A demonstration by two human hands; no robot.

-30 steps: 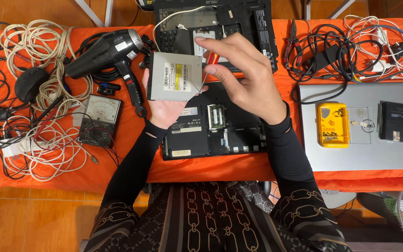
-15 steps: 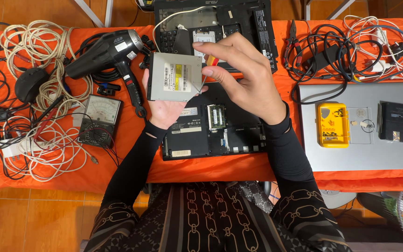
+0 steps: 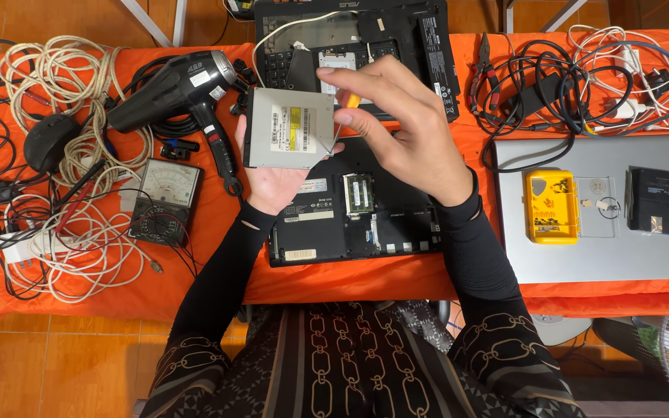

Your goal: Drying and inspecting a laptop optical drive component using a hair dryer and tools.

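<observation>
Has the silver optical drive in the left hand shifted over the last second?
No. The optical drive sits at the same spot beside the hair dryer, in the left hand.

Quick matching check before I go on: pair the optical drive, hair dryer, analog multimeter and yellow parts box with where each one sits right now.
Things:
1. optical drive
2. hair dryer
3. analog multimeter
4. yellow parts box

Places:
A. on the closed silver laptop
B. held in the left hand
C. on the orange cloth, below the hair dryer
D. left of the drive, by the coiled cables

Pairs: 1-B, 2-D, 3-C, 4-A
</observation>
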